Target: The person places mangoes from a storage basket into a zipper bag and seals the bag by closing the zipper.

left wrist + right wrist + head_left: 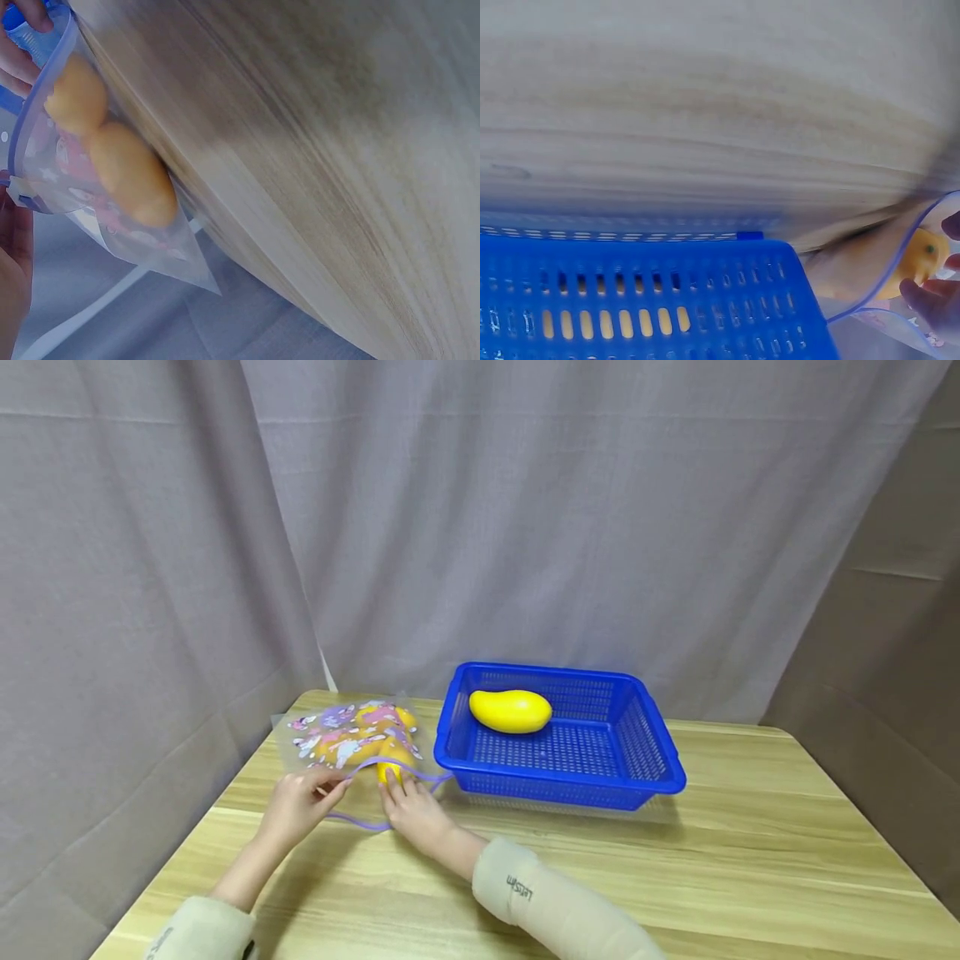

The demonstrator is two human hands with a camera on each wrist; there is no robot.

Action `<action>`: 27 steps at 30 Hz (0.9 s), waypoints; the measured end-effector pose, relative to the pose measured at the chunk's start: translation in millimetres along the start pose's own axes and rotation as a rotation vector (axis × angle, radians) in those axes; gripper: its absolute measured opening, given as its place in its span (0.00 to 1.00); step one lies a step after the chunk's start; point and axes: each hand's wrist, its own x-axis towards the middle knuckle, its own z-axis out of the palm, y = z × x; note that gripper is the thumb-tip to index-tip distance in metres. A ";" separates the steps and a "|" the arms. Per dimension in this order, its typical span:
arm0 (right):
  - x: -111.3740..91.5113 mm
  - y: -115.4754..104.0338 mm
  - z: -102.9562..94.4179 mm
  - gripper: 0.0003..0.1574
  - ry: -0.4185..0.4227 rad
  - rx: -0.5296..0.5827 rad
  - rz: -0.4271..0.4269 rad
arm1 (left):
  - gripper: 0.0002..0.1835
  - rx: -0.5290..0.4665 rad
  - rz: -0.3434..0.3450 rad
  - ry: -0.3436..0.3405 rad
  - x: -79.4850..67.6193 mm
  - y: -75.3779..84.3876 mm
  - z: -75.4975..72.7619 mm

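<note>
A clear zip bag (306, 745) with purple edging and printed cartoon figures lies at the table's left, several yellow-orange mangoes inside. My left hand (294, 806) pinches the purple edge of its mouth, near the white slider (28, 196) seen in the left wrist view. At the open mouth, my right hand (422, 814) holds the near end of a mango (394, 758) between thumb and fingertips. That mango lies mostly within the bag; its stem end shows in the right wrist view. Another yellow mango (512, 711) rests in the blue basket (555, 783).
Close to the right of the bag stands the blue basket, with slotted walls. The wooden table (750, 860) extends to the right and toward me. Grey curtains (562, 527) hang behind the table and at its sides.
</note>
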 end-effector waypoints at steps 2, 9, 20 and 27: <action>-2.3 0.9 -0.4 0.28 -0.009 -0.001 -0.020 | 0.07 0.000 -0.005 -0.001 -0.6 0.7 0.0; -8.8 4.5 0.2 0.25 0.065 0.015 -0.035 | 0.06 -0.003 -0.031 -0.018 -0.7 2.3 1.0; -17.0 12.3 -8.1 0.23 0.123 0.073 -0.113 | 0.05 -0.004 -0.046 -0.027 -0.6 1.5 1.3; -23.3 24.4 -12.2 0.14 0.179 0.090 -0.158 | 0.06 0.000 -0.028 -0.014 -0.5 0.6 1.3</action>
